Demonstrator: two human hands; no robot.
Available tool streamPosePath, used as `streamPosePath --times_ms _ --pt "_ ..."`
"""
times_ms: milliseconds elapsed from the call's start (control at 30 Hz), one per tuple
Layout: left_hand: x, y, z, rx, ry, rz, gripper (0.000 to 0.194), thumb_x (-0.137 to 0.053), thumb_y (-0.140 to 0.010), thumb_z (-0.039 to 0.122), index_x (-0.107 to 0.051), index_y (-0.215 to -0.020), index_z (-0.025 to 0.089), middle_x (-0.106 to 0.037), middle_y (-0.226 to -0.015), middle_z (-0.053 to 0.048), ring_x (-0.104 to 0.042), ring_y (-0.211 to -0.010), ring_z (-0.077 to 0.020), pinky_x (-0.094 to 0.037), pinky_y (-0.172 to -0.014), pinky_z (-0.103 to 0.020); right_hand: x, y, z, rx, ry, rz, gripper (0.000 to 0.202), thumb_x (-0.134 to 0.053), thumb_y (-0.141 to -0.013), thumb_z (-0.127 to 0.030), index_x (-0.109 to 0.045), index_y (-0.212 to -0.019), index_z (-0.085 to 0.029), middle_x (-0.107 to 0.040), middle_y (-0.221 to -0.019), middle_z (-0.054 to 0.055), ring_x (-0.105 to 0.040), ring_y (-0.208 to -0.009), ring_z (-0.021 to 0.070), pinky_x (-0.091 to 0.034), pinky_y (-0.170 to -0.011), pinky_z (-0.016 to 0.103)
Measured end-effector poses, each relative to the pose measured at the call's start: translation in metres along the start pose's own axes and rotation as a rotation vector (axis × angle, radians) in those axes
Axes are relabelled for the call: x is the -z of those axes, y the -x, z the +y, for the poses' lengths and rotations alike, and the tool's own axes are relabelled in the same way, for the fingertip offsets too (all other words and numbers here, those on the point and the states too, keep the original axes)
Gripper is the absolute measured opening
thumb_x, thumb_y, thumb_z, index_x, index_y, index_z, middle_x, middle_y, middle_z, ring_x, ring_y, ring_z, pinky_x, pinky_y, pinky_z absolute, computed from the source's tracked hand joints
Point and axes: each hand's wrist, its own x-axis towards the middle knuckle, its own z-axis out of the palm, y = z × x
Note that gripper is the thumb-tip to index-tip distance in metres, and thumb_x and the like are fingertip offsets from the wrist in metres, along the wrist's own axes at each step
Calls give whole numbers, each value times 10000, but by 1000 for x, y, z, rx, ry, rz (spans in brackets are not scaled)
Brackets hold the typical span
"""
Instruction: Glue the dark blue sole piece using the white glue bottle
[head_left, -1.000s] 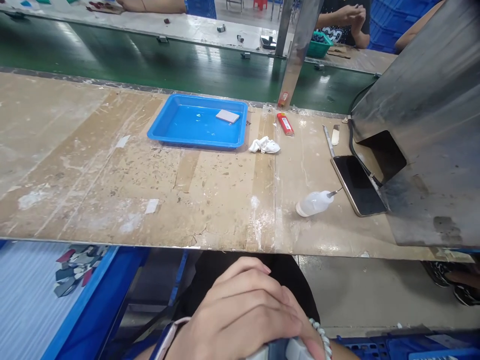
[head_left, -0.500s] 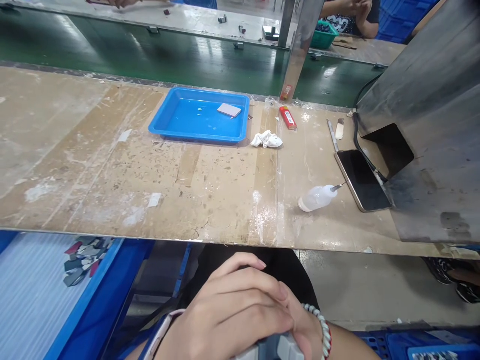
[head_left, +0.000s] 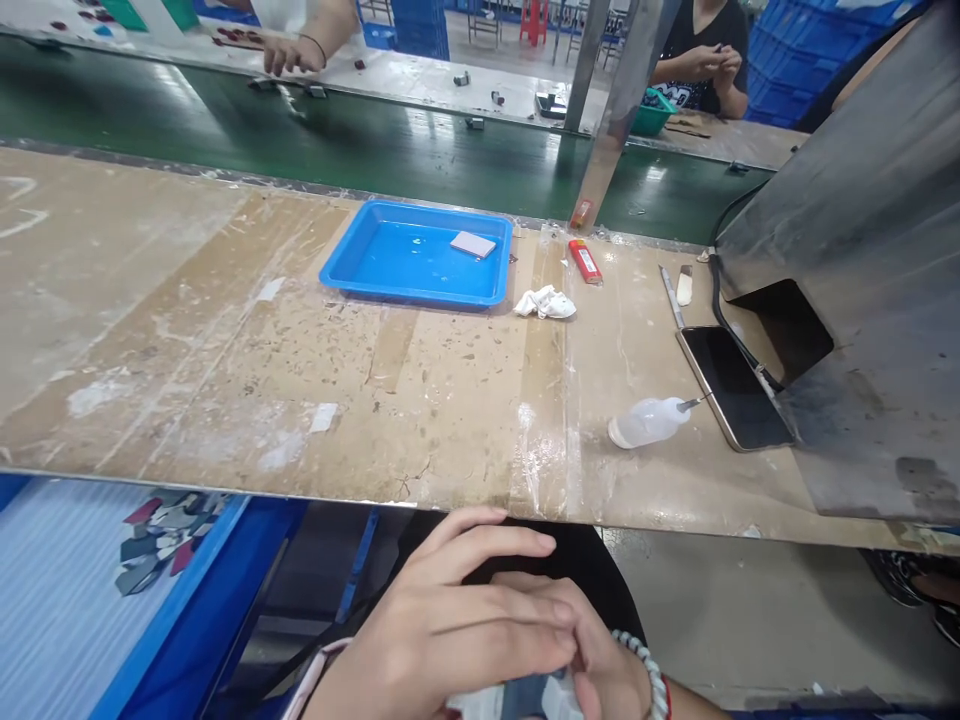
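Observation:
Below the table's front edge, my left hand [head_left: 442, 610] lies over my right hand [head_left: 585, 620], its fingers curved. A grey and white object [head_left: 525, 695] shows under the hands at the bottom of the view, partly covered; both hands are closed around it. A braided bracelet circles my right wrist. On the table, a white squeeze bottle [head_left: 649, 422] with a thin metal tip lies on its side, pointing toward a dark phone [head_left: 735, 388]. A crumpled white tissue [head_left: 545, 303] sits beside a blue tray [head_left: 352, 284] that holds a pale flat block [head_left: 473, 245].
A red lighter [head_left: 585, 262] and a thin knife [head_left: 672, 297] lie toward the back right. A metal panel [head_left: 885, 280] stands at the right. Lower left, a blue bin [head_left: 180, 610] holds grey and red pieces. Beyond a green conveyor [head_left: 375, 137], people work with their hands.
The view has tilted up, so the table sits lower in it. My left hand's fingers have lifted and spread a little. A person's hand has come into fuller view across the conveyor.

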Motion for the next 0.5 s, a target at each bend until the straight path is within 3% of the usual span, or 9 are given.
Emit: streamPosePath --times_ms 200,300,400,500 --pt "12 10 7 -26 -247 -75 194 -570 -1020 299 -701 -1101 180 -783 -1050 -40 -678 -1134 -237 -431 -1160 -445 4 -8 -9 42 98 -87 525 -639 -814 -704 -480 -704 -216 -469 -755 17 -453 -689 170 -413 -672 302" --pt "6 12 8 -47 -283 -31 222 -520 -1039 264 -693 -1130 159 -775 -1090 -39 -668 -1163 -225 -436 -1164 -416 5 -10 -12 57 98 -105 513 -647 -832 -685 -483 -714 -213 -463 -757 4 -437 -685 157 -407 -704 301" --pt "-2 15 8 -30 -301 47 273 -474 -1060 284 -685 -1139 130 -772 -1093 -57 -660 -1181 -209 -440 -1158 -377 7 -12 -11 82 17 -157 416 -629 -891 -601 -587 -799 -198 -485 -762 0 -477 -695 147 -441 -736 282" --pt "-7 16 10 6 -269 97 267 -501 -1049 287 -679 -1127 104 -773 -1057 -74 -685 -1121 -185 -447 -1143 -345 8 -14 -3 20 0 -164 520 -603 -864 -685 -673 -975 -182 -581 -796 32 -575 -763 172 -496 -781 287"
